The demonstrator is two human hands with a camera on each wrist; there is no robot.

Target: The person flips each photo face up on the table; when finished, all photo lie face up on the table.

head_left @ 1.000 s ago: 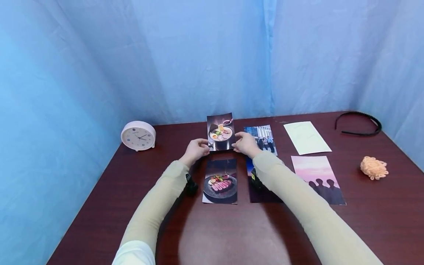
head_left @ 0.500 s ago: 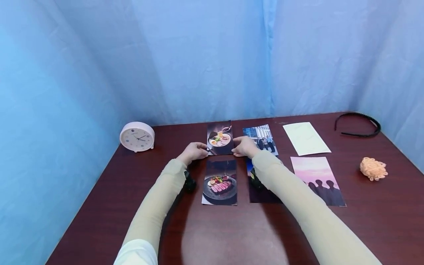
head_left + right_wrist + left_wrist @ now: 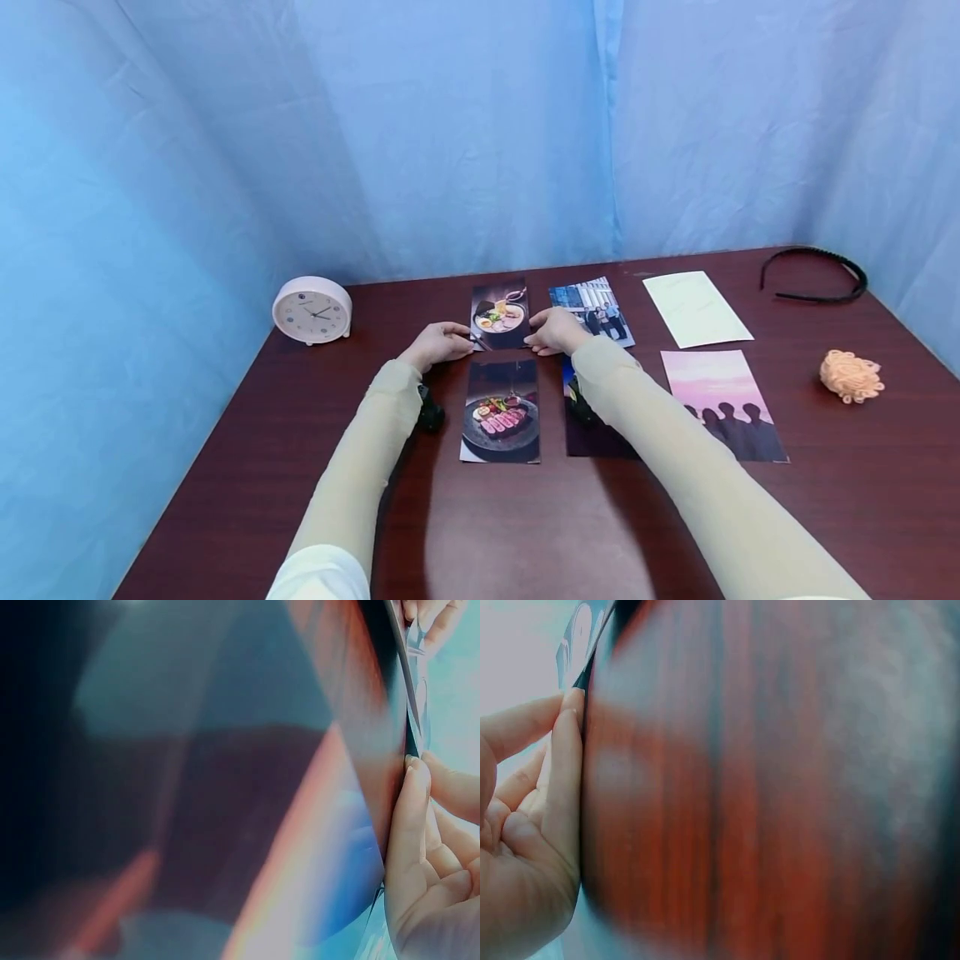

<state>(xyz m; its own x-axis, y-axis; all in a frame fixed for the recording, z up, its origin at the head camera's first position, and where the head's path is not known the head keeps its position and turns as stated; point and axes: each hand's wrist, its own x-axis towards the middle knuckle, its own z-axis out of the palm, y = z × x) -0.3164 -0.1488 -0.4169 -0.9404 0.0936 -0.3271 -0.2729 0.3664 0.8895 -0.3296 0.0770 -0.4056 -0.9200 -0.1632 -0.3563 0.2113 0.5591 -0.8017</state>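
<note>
A photo print of a ramen bowl (image 3: 500,317) lies near the table's back edge, between my two hands. My left hand (image 3: 438,343) pinches its lower left corner between thumb and finger, as the left wrist view also shows. At the lower right corner my right hand (image 3: 557,332) pinches the print the same way; in the right wrist view the fingertips (image 3: 418,769) meet at its edge. Just below lies a photo of sliced steak on a plate (image 3: 501,412). A photo of people before a building (image 3: 603,312) sits partly behind my right hand.
Under my right forearm is a dark photo (image 3: 596,442), partly hidden. Further right are a pink-sky silhouette photo (image 3: 716,392), a pale blank sheet (image 3: 697,310), a black headband (image 3: 821,297) and a peach yarn-like bundle (image 3: 851,377). A white clock (image 3: 312,311) stands at the back left of the table (image 3: 285,467).
The ramen photo has come down from a tilted, raised position to lie flat on the table, lowered by both hands. The other photos stay where they were.
</note>
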